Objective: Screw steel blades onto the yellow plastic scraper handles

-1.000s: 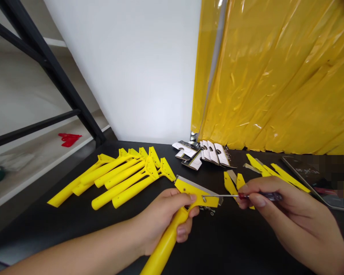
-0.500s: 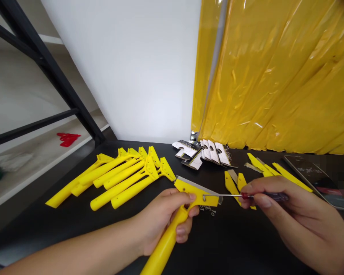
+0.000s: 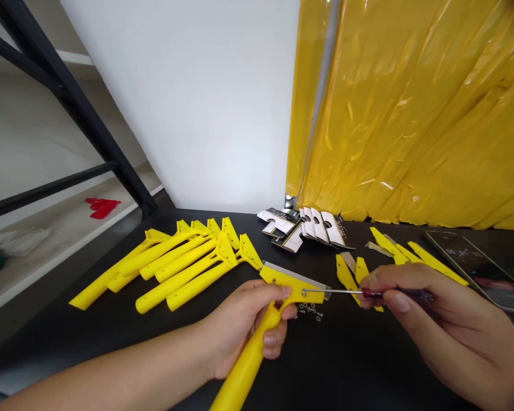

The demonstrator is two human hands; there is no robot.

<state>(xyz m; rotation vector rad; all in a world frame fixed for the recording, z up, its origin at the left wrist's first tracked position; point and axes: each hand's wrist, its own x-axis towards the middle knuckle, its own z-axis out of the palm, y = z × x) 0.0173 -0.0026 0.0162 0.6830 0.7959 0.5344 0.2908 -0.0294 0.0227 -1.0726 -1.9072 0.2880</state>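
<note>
My left hand is closed around the neck of a yellow scraper, thumb on its head. A metal blade runs along the far edge of that head. In my right hand is a screwdriver with a dark red handle, pinched between thumb and fingers. Its thin shaft points left, and the tip meets a small screw in the scraper head. Just beyond my left fingertips, several small screws and nuts lie on the black table.
Several yellow scraper handles lie at the left. White and black cards are piled at the back. Flat yellow pieces and a phone lie at the right. A black metal frame and shelf stand at far left.
The screw, which stuck out at an angle, now sits closer to the scraper head. The screwdriver handle has turned slightly; both hands have barely moved.
</note>
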